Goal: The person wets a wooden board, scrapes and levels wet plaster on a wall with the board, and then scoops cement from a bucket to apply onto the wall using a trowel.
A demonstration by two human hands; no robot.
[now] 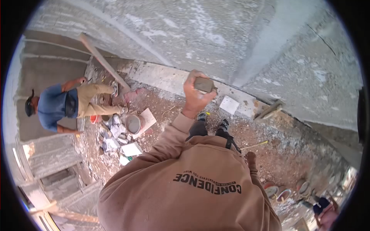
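My left hand (194, 92) is raised in front of the plastered wall, its fingers and thumb closed around the sides of a grey block (204, 84). The block is small and rectangular with rounded corners, like a sponge or rubbing block; its exact kind is unclear. It appears close to the wall's lower part, but I cannot tell if they touch. My right hand (250, 156) hangs low beside my body, partly hidden by the sweatshirt, and its fingers are not clear. A white square board (229, 104) lies on the ground near my feet.
The rough grey wall (216, 34) rises ahead. A co-worker (58, 106) stands at the left near a mortar bucket (133, 124) and scattered rubble. A wooden plank (104, 61) leans there. Another person (327, 213) and several buckets (271, 189) are at lower right.
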